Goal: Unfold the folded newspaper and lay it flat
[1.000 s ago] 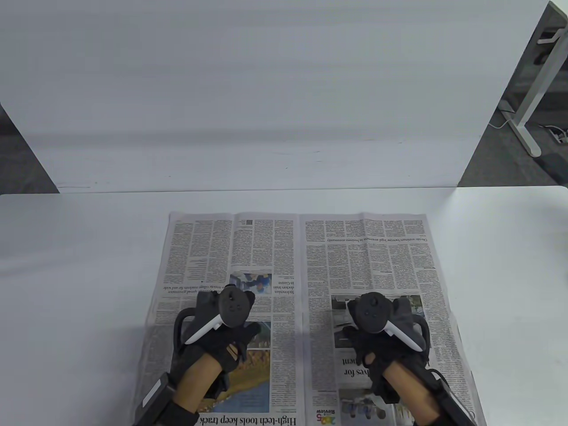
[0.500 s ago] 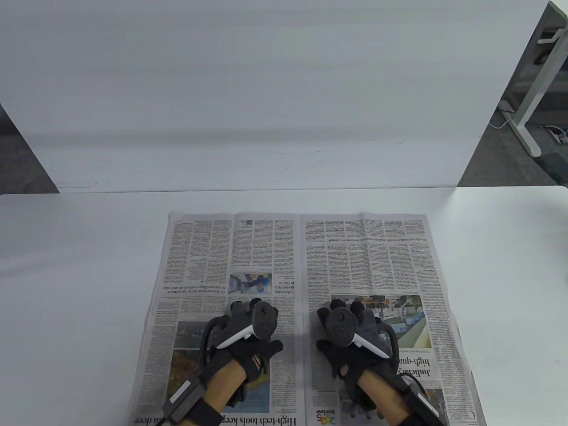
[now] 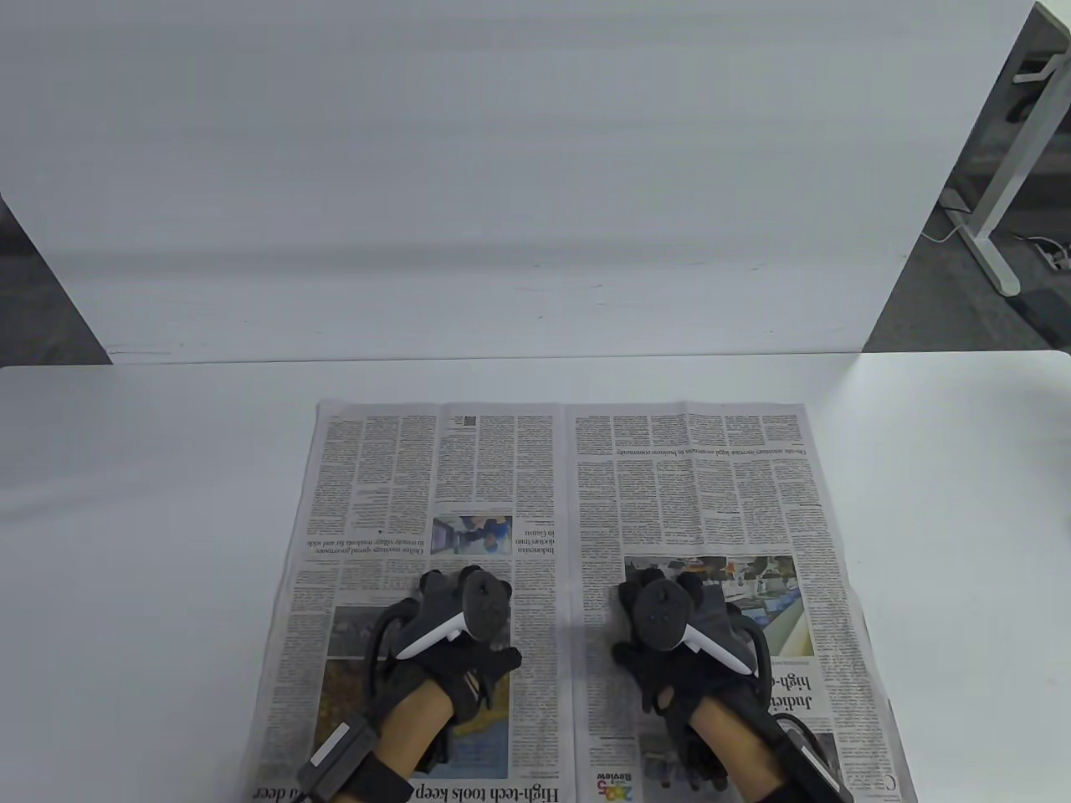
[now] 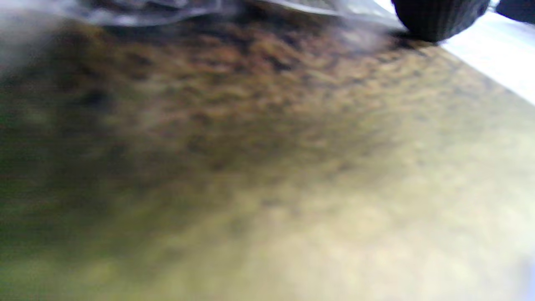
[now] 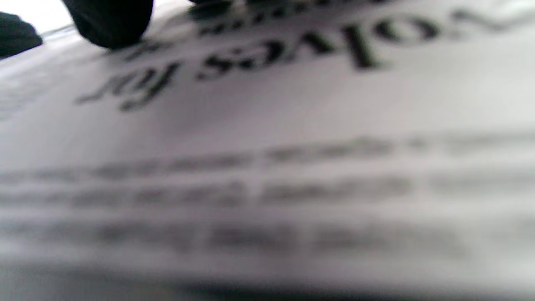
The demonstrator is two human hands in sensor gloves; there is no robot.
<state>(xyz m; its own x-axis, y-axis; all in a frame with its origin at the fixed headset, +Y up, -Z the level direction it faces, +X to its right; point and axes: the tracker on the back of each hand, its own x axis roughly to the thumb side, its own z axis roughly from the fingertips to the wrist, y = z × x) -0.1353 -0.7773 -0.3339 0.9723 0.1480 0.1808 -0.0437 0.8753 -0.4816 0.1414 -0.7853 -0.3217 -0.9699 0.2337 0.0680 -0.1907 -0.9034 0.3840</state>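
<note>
The newspaper (image 3: 653,493) lies opened out as a two-page spread on the white table (image 3: 125,519), its centre crease running up the middle and its near edge at the view's bottom. My left hand (image 3: 456,623) rests flat, fingers spread, on the left page beside the crease. My right hand (image 3: 678,623) rests flat on the right page, over a photo. The left wrist view shows a blurred brown and yellow printed photo (image 4: 250,167) very close, with a fingertip (image 4: 439,19) touching it. The right wrist view shows blurred headline print (image 5: 267,54) and a fingertip (image 5: 110,21) on the paper.
A white panel (image 3: 502,184) stands behind the table's far edge. A desk leg (image 3: 1000,209) and cables are on the floor at the far right. Bare table surface lies on both sides of the paper and beyond it.
Both hands slid from the outer parts of the pages toward the centre crease, then eased slightly apart. The paper has stayed in place.
</note>
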